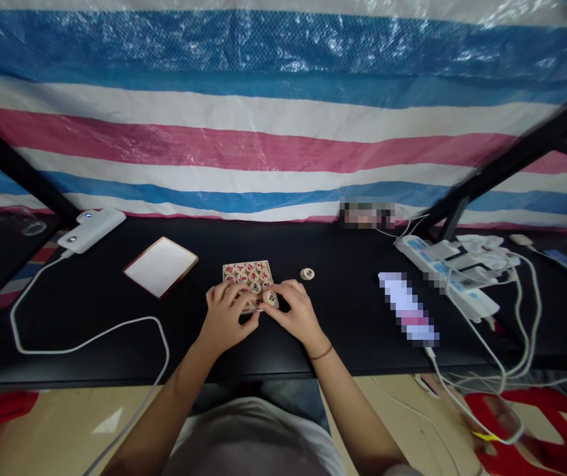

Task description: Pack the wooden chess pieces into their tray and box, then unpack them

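Striped sheeting (243,152) hangs behind the black counter (243,360) I'm viewing. Between my two hands lies the box of game pieces (248,268). My left hand (228,316) spreads curved fingers over its near left part; I can't tell whether they grip. My right hand's (297,312) thumb and forefinger bracket a raised piece (270,298), grip unclear. Beyond that hand sits a loose piece (307,273).

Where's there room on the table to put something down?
The black table is bare between the loose disc and the phone, and between the white device, its cable and the white square. It's crowded around the disc box, left hand, right hand and power strip.
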`<state>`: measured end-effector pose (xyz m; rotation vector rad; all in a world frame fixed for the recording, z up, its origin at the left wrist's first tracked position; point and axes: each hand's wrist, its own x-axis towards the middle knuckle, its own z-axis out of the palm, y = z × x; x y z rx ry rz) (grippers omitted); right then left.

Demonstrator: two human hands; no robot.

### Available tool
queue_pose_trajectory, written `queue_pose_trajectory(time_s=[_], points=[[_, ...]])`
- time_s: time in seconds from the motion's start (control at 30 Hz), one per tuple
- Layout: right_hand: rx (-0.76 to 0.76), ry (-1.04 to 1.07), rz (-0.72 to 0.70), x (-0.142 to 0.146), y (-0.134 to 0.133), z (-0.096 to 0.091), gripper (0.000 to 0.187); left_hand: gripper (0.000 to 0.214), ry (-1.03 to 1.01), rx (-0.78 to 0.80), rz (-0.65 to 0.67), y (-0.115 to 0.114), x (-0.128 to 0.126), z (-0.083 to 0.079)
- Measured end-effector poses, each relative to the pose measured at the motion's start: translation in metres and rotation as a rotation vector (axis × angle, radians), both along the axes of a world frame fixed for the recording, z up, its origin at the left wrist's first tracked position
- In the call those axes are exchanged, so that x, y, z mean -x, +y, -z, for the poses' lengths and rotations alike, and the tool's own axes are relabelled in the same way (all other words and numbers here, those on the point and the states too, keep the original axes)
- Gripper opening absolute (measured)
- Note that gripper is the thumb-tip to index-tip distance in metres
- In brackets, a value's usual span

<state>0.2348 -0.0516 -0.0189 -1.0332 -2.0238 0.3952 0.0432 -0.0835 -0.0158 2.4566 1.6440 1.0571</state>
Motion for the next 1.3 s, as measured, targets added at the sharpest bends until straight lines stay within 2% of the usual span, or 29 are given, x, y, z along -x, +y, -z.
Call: queue_pose_trajectory(time_s=[0.13, 0.3, 0.47, 0.53, 0.67, 0.77, 0.87, 0.97, 1.07, 1.13, 1.2, 1.3], points=[[0.011, -0.066, -0.051, 0.001, 0.000, 0.000, 0.033, 0.015, 0.018, -0.010, 0.029, 0.001, 0.003, 0.004], [0.000, -0.088, -0.061, 0.003, -0.003, -0.005, 0.012, 0.020, -0.001, -0.001, 0.041, 0.005, 0.006, 0.009], [-0.018, -0.087, -0.063, 0.001, -0.004, -0.006, 0.017, 0.032, 0.054, 0.052, 0.074, 0.007, 0.008, 0.015], [-0.059, -0.031, 0.058, -0.005, 0.002, -0.005, 0.018, 0.036, 0.101, 0.075, 0.089, 0.009, 0.010, 0.016], [-0.105, 0.074, 0.449, -0.025, 0.021, 0.002, 0.021, 0.036, 0.166, 0.079, 0.153, 0.012, 0.016, 0.016], [-0.013, 0.042, 0.523, -0.037, 0.033, 0.012, 0.032, 0.036, 0.183, 0.079, 0.168, 0.014, 0.022, 0.016], [0.109, -0.046, 0.514, -0.042, 0.039, 0.023, 0.040, 0.038, 0.192, 0.069, 0.156, 0.015, 0.023, 0.012], [0.148, -0.078, 0.501, -0.043, 0.041, 0.029, 0.035, 0.045, 0.169, 0.025, 0.150, 0.019, 0.020, 0.003], [0.131, 0.001, 0.476, -0.040, 0.041, 0.026, 0.028, 0.048, 0.111, -0.023, 0.164, 0.030, 0.014, -0.007], [0.180, 0.128, 0.427, -0.033, 0.042, 0.021, 0.028, 0.048, 0.081, -0.024, 0.166, 0.042, 0.009, -0.010], [0.344, 0.309, 0.304, -0.023, 0.046, 0.015, 0.032, 0.049, 0.055, -0.009, 0.168, 0.054, 0.005, -0.009], [0.676, 0.597, 0.058, -0.005, 0.052, 0.007, 0.043, 0.045, -0.007, -0.021, 0.174, 0.065, 0.001, -0.002]])
